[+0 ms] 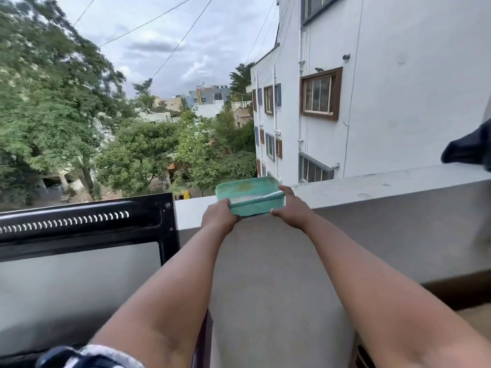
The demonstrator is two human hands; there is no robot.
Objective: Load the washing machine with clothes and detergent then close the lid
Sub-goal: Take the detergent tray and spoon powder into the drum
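Resting on grey parapet ledge [372, 181] — teal box [255, 205].

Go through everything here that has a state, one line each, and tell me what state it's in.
Green box: lid off, white powder and a white scoop inside, sitting on the parapet ledge.
Left hand: grips the box's left end.
Right hand: grips the box's right end.
Washing machine lid: raised open.
Dark cloth: draped over the ledge.

Both hands, left [220, 216] and right [291, 209], gripping a teal detergent box [249, 196] on the parapet ledge [372, 185].
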